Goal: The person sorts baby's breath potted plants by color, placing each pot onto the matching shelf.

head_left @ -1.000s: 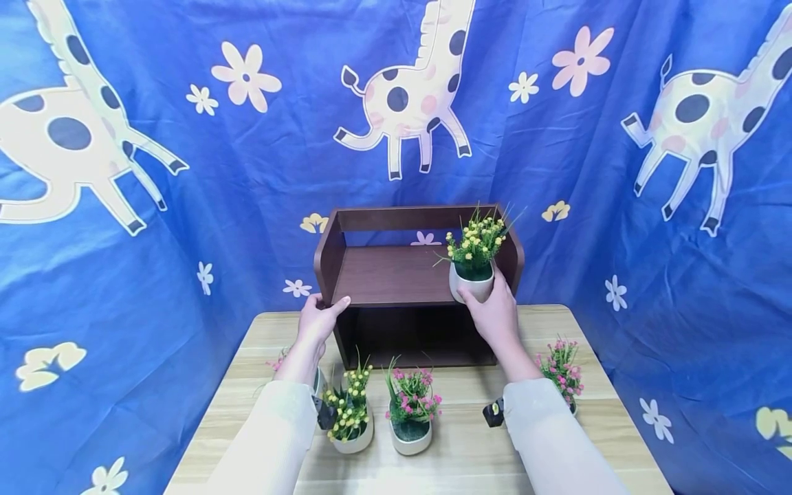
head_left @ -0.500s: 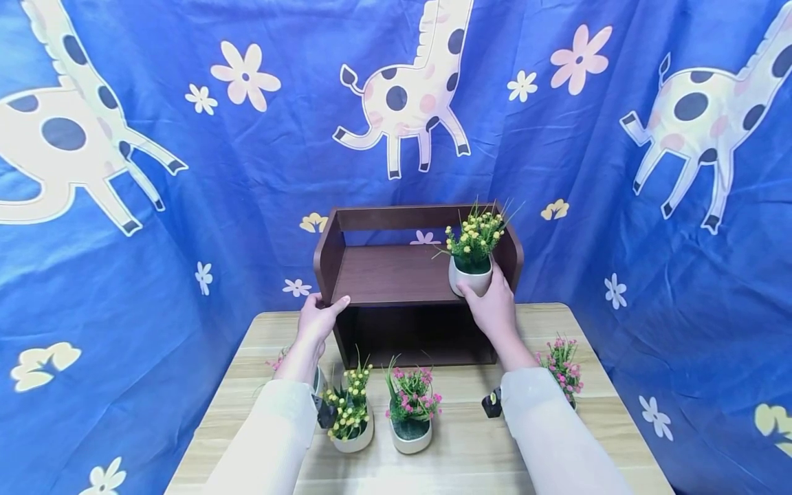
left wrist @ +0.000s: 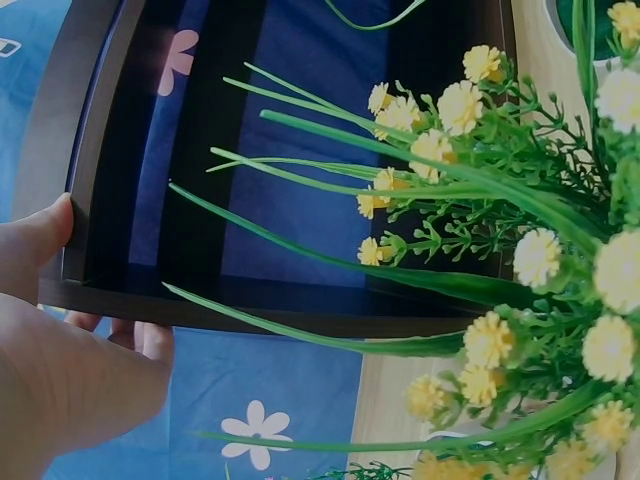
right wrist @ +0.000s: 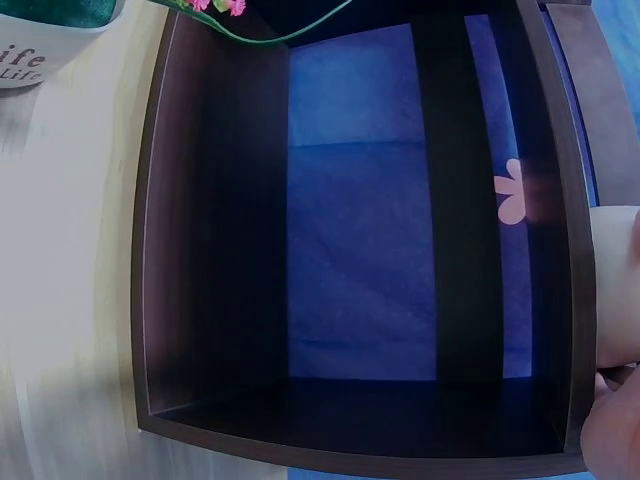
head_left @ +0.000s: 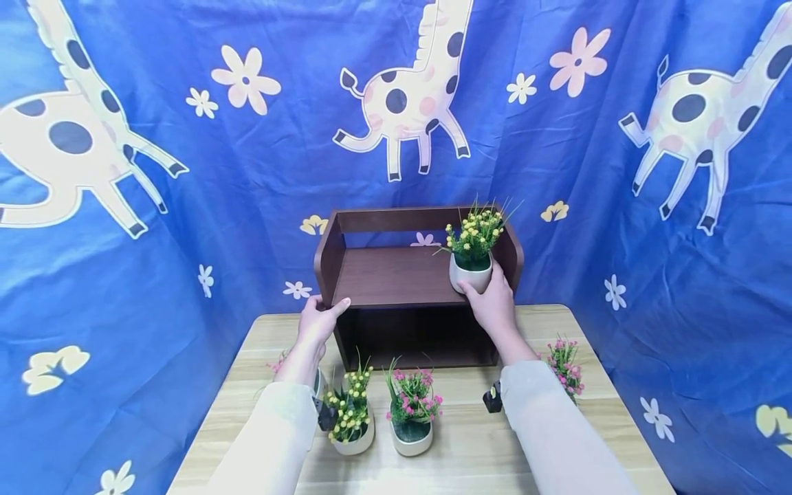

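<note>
My right hand [head_left: 495,308] pinches the pot [head_left: 469,278] between thumb and fingers, over the shelf [head_left: 396,275] my left hand [head_left: 315,323] grips. The pot seems light, hard, maybe slick; I'd best hold its sides, not the bendy-looking flowers [head_left: 476,235]

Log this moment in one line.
left hand: grips shelf at left front edge | right hand: holds yellow-flowered pot at upper level's right end | contact beneath pot: unclear
</note>
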{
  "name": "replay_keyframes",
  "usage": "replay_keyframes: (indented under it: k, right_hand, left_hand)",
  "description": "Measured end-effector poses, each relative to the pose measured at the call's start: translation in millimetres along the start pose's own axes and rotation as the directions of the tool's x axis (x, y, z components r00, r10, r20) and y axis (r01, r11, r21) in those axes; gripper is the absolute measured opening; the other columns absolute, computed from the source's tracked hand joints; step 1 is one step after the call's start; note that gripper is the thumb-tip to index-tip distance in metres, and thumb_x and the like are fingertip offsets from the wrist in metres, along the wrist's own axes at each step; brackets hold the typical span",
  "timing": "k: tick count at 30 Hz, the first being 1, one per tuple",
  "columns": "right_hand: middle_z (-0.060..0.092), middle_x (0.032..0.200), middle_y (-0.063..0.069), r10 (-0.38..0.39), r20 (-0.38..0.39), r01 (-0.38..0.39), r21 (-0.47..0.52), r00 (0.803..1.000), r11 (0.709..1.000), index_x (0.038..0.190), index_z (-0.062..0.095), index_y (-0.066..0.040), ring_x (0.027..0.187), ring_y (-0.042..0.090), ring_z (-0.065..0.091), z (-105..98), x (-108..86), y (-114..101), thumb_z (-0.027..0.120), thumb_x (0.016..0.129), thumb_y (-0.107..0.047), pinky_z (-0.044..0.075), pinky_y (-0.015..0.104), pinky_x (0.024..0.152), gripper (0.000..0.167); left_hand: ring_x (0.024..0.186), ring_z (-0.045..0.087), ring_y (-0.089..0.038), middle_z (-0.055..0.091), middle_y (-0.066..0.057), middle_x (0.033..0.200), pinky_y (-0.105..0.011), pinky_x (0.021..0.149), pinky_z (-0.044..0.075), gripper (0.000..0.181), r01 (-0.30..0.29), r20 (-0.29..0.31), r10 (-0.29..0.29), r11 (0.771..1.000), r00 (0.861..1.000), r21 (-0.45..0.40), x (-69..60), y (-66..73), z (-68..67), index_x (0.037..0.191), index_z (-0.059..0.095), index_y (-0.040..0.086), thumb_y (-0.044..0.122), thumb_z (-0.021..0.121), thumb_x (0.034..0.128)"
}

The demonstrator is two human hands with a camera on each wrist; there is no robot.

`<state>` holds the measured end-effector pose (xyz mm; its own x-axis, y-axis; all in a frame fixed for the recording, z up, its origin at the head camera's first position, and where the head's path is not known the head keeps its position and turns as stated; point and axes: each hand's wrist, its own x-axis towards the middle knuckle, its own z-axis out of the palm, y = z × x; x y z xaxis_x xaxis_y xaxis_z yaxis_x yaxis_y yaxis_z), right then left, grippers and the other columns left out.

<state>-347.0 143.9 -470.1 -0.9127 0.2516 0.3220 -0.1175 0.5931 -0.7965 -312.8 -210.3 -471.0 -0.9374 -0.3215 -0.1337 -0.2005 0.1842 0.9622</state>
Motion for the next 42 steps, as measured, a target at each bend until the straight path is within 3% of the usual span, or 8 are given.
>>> replay_keyframes:
  k: [15,31,42]
  right_hand:
    - [0.062,0.148,0.028,0.018,-0.028,-0.018,-0.004,0.999,1.000,0.154,0.038,-0.005,0.133,0.049,0.063,6.5,1.4,2.3,0.085,0.093,-0.044,0.051,0.062,0.110,0.086]
    - [0.051,0.159,0.028,0.012,-0.053,-0.010,0.023,0.999,1.000,0.163,0.032,-0.003,0.145,0.047,0.054,7.8,2.3,3.8,0.085,0.091,-0.045,0.045,0.060,0.121,0.099]
    - [0.041,0.170,0.025,0.033,-0.008,-0.032,0.085,0.999,0.996,0.169,0.023,0.001,0.156,0.041,0.046,5.2,1.2,3.5,0.083,0.092,-0.043,0.039,0.056,0.130,0.107]
  left_hand:
    - [0.146,0.048,-0.037,0.052,-0.024,0.156,-0.053,0.132,0.035,0.070,0.005,-0.004,-0.005,1.000,1.000,0.001,2.0,-1.2,-0.7,0.152,0.046,0.000,0.033,0.079,0.0994]
    - [0.148,0.046,-0.037,0.051,-0.023,0.157,-0.054,0.133,0.034,0.071,0.010,0.008,-0.010,1.000,1.000,-0.009,1.4,0.3,1.3,0.154,0.045,0.001,0.034,0.078,0.1001]
    - [0.147,0.047,-0.037,0.051,-0.023,0.157,-0.053,0.133,0.034,0.071,0.008,0.000,-0.008,1.000,1.000,-0.015,4.1,-2.8,0.2,0.153,0.045,0.001,0.035,0.078,0.1000]
